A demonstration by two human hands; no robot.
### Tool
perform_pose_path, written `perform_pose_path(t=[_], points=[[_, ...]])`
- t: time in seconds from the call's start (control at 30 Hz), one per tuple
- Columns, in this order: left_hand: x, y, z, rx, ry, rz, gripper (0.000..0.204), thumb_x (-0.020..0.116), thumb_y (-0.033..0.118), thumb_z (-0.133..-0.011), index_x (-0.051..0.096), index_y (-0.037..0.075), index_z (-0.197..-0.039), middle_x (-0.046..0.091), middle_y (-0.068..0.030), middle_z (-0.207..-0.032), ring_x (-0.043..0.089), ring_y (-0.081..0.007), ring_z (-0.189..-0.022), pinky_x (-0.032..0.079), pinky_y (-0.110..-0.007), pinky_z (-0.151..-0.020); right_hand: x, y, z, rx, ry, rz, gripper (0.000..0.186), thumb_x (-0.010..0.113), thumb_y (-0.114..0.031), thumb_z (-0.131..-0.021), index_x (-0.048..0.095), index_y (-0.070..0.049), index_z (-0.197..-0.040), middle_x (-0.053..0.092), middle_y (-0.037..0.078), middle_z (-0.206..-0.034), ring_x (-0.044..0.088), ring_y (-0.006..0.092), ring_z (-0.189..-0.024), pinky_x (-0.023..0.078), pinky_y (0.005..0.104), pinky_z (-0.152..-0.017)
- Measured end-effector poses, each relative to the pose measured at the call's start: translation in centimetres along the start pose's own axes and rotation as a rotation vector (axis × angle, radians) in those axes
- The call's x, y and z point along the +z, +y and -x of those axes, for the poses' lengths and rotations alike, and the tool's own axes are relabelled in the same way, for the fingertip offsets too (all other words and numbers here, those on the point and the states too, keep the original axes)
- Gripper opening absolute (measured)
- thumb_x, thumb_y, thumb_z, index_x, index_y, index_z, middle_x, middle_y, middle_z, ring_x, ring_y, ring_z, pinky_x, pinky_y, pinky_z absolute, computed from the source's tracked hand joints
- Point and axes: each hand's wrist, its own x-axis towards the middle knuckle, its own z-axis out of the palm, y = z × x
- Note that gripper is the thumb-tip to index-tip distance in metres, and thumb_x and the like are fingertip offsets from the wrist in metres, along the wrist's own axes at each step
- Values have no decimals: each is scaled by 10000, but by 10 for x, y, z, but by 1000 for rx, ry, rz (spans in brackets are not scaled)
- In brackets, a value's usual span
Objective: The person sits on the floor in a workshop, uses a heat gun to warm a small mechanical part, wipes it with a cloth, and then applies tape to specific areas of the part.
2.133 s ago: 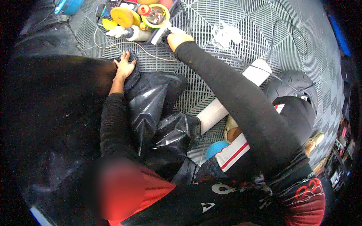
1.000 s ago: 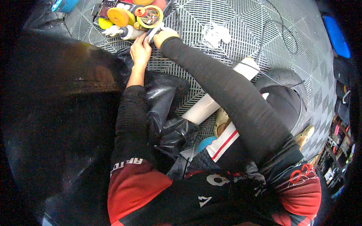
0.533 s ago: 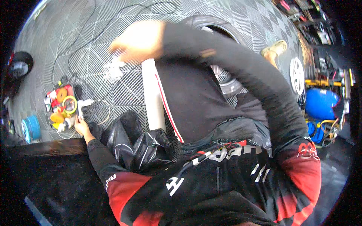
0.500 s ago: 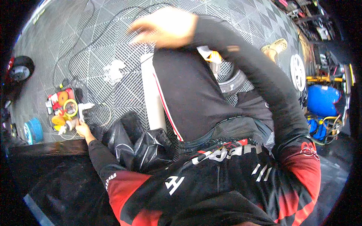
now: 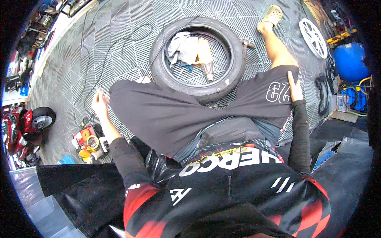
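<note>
Though the left hand and right hand looked open, a careless left sweep might have dislodged the yellow-orange disc.

A black and red shirt goes with dark shorts, beige clog

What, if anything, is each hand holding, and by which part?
Nothing appears to be held: the left hand looks empty, though slightly blurred, and the right hand rests open against the dark shorts.
</note>
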Motion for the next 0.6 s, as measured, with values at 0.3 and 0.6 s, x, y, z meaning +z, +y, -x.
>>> perform_pose_path(t=[0.3, 0.6], points=[[213, 297, -10, 511, -885, -666, 424, 587, 350, -1047, 648, 88, -1375, 715, -67, -1228, 684, -149, -970, 530, -298, -884, 18, -49, -76, 367, -84, 833, 719, 523, -624, -971, 427, -214, -1554, 395, 410, -1486, 452, 527, -1356, 418, 595, -1096], [175, 273, 49, -176, -1099, -1069, 515, 585, 423, -1031, 595, 89, -1422, 712, -87, -1190, 693, -179, -968, 545, -330, -855, 92, -124, -86, -115, -457, 618, 901, 542, -752, -886, 513, -83, -1487, 482, 309, -1483, 387, 495, -1415, 261, 679, -1138]])
